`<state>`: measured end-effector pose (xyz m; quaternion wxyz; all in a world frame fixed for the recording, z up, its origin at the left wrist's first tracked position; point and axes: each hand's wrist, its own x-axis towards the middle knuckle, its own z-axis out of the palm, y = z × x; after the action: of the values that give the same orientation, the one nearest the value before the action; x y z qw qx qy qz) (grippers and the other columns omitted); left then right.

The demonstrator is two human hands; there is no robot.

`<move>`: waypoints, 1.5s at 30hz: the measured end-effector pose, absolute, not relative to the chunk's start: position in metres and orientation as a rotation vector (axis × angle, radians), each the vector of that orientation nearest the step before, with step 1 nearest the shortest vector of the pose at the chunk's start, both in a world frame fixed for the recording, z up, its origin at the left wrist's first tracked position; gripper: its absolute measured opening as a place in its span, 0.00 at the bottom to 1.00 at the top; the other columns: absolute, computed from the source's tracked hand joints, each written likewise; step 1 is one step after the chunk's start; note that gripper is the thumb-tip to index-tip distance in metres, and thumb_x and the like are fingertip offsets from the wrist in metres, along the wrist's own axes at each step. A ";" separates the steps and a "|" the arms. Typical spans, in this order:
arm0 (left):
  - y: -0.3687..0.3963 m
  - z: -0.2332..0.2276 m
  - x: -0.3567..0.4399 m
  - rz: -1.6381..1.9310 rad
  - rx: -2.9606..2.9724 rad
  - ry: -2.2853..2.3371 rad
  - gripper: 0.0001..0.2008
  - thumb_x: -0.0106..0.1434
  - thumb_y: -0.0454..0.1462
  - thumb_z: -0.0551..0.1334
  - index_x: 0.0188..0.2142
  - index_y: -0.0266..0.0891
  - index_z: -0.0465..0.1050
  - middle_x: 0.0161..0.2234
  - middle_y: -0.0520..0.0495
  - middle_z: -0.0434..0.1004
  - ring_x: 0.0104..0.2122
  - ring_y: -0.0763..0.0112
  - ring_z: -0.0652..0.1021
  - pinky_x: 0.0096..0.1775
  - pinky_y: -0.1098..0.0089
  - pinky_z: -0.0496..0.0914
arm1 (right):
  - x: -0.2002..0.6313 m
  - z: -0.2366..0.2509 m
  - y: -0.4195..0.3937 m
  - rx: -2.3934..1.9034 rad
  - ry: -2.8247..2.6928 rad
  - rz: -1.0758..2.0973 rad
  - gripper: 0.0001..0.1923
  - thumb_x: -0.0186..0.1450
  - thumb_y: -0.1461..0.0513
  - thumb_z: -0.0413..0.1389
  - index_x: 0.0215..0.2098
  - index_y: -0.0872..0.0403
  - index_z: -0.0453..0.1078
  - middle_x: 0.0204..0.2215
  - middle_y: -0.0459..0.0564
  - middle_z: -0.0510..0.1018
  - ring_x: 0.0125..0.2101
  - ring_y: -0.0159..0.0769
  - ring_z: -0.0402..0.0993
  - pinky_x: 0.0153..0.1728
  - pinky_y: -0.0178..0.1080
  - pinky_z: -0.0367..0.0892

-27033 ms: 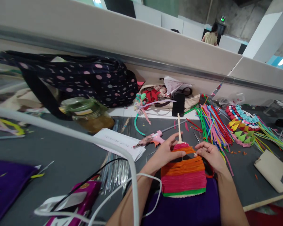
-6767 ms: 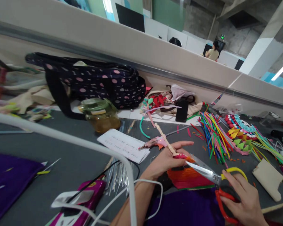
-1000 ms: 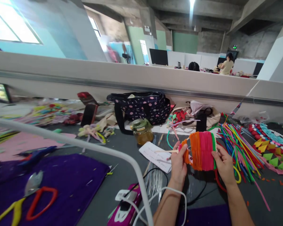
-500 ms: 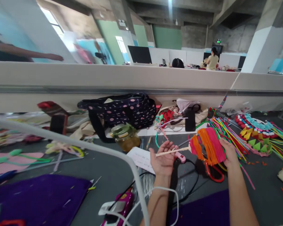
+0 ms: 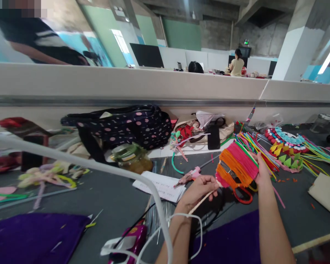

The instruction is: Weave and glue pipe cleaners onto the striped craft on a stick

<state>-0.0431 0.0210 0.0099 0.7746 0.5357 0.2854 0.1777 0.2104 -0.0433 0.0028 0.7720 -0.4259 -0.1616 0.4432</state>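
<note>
In the head view, my right hand (image 5: 262,171) grips the right edge of a pink and orange pipe-cleaner piece (image 5: 243,161), made of rows laid side by side with a green strip along the top. My left hand (image 5: 200,191) has its fingers closed on the cream cord (image 5: 202,202) that comes out of the piece's narrow left end. Scissors with red-orange handles (image 5: 244,198) show below the piece, and some of their metal is visible at a gap in it. Left of the piece, a pink glue gun (image 5: 189,175) lies by a white paper (image 5: 156,183).
A white tube (image 5: 112,171) arches across the near left. Behind stand a glass jar (image 5: 134,158) and a dark patterned bag (image 5: 126,128). Loose pipe cleaners (image 5: 261,154) lie at right; purple cloth (image 5: 38,234) lies at left. A low partition (image 5: 154,84) runs along the back.
My left hand has turned from palm up and open to fingers closed on the cord near the piece. The view has shifted right. A person behind the partition at left has moved.
</note>
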 end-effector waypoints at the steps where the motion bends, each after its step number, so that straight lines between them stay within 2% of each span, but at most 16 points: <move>1: 0.020 0.009 -0.040 0.409 1.141 0.632 0.14 0.48 0.42 0.72 0.25 0.34 0.73 0.18 0.49 0.76 0.14 0.79 0.72 0.17 0.81 0.61 | 0.208 0.004 -0.043 -0.890 -0.354 0.926 0.28 0.54 0.42 0.61 0.41 0.53 0.76 0.35 0.51 0.83 0.35 0.43 0.79 0.35 0.42 0.73; 3: 0.019 0.007 -0.034 0.484 1.091 0.650 0.15 0.47 0.42 0.72 0.25 0.35 0.72 0.18 0.50 0.76 0.14 0.79 0.72 0.18 0.80 0.61 | 0.200 0.007 -0.043 -0.873 -0.373 0.848 0.27 0.55 0.41 0.59 0.41 0.52 0.75 0.34 0.50 0.82 0.33 0.41 0.78 0.32 0.41 0.73; 7: 0.013 0.003 -0.021 0.614 1.007 0.657 0.16 0.47 0.42 0.73 0.25 0.36 0.69 0.19 0.50 0.77 0.15 0.78 0.73 0.20 0.79 0.63 | 0.180 0.008 -0.040 -1.032 -0.482 0.694 0.21 0.53 0.49 0.65 0.40 0.52 0.73 0.24 0.42 0.77 0.21 0.31 0.71 0.21 0.33 0.67; 12: 0.006 -0.001 -0.011 0.696 0.970 0.691 0.17 0.48 0.42 0.73 0.25 0.36 0.67 0.21 0.47 0.78 0.18 0.75 0.75 0.24 0.76 0.68 | 0.169 0.005 -0.036 -1.074 -0.511 0.663 0.25 0.51 0.52 0.66 0.43 0.52 0.70 0.22 0.38 0.70 0.17 0.26 0.64 0.12 0.28 0.55; 17: 0.006 -0.002 -0.009 0.667 0.998 0.651 0.17 0.51 0.46 0.71 0.30 0.35 0.71 0.26 0.45 0.79 0.25 0.70 0.78 0.28 0.73 0.72 | 0.169 0.009 -0.038 -1.026 -0.440 0.614 0.25 0.50 0.53 0.67 0.44 0.53 0.70 0.21 0.37 0.68 0.15 0.24 0.61 0.14 0.29 0.60; 22: 0.014 0.000 -0.013 0.873 0.853 0.660 0.22 0.54 0.51 0.67 0.37 0.34 0.74 0.28 0.47 0.77 0.26 0.72 0.77 0.28 0.72 0.75 | 0.170 0.009 -0.040 -1.054 -0.521 0.648 0.25 0.50 0.52 0.66 0.43 0.54 0.73 0.20 0.37 0.69 0.14 0.24 0.61 0.14 0.30 0.60; 30: 0.020 -0.004 -0.016 0.919 0.762 0.679 0.19 0.48 0.46 0.72 0.32 0.35 0.73 0.24 0.53 0.72 0.21 0.76 0.74 0.25 0.73 0.74 | 0.166 0.004 -0.038 -1.083 -0.587 0.671 0.29 0.52 0.51 0.65 0.50 0.52 0.70 0.19 0.36 0.70 0.14 0.25 0.63 0.15 0.31 0.64; 35: 0.020 -0.006 -0.016 0.945 0.768 0.715 0.20 0.46 0.45 0.74 0.33 0.34 0.75 0.25 0.51 0.75 0.22 0.75 0.75 0.26 0.73 0.73 | 0.162 0.007 -0.040 -1.070 -0.576 0.698 0.28 0.52 0.51 0.65 0.48 0.53 0.71 0.19 0.37 0.71 0.14 0.25 0.63 0.16 0.31 0.64; 40: 0.025 -0.006 -0.021 1.021 0.653 0.698 0.21 0.50 0.49 0.70 0.33 0.32 0.77 0.28 0.45 0.78 0.26 0.73 0.77 0.30 0.72 0.75 | 0.172 0.007 -0.042 -1.004 -0.444 0.670 0.27 0.49 0.53 0.68 0.45 0.52 0.71 0.18 0.36 0.70 0.14 0.24 0.62 0.16 0.30 0.64; 45: 0.027 -0.006 -0.024 1.071 0.655 0.699 0.19 0.47 0.46 0.73 0.30 0.33 0.76 0.24 0.50 0.75 0.23 0.76 0.75 0.31 0.72 0.75 | 0.190 -0.002 -0.042 -0.913 -0.317 0.665 0.24 0.46 0.56 0.70 0.40 0.51 0.71 0.22 0.36 0.73 0.15 0.21 0.63 0.16 0.26 0.63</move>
<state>-0.0243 0.0267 -0.0055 0.7528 0.3002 0.3202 0.4905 0.1899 -0.0418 -0.0017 0.8328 -0.4309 -0.1495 0.3136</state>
